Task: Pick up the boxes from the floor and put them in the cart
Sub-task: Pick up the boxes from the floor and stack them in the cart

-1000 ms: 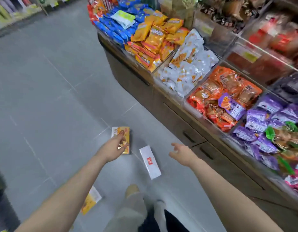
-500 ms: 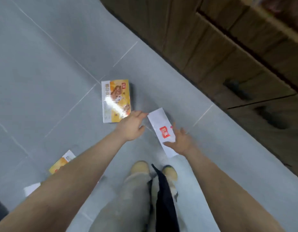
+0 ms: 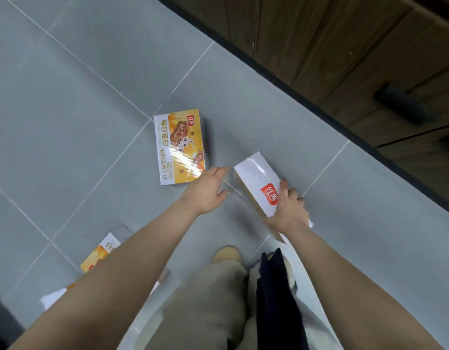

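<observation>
Right hand (image 3: 289, 207) grips the white cardboard box (image 3: 258, 184); left hand (image 3: 205, 192), fingers straight, hovers beside it, near the orange box (image 3: 179, 149).

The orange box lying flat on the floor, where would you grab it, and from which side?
Probably by its two long edges, from above at the near short end. The orange box lies face up and flat, so only its thin sides offer purchase. The left hand is open right beside that end.
</observation>
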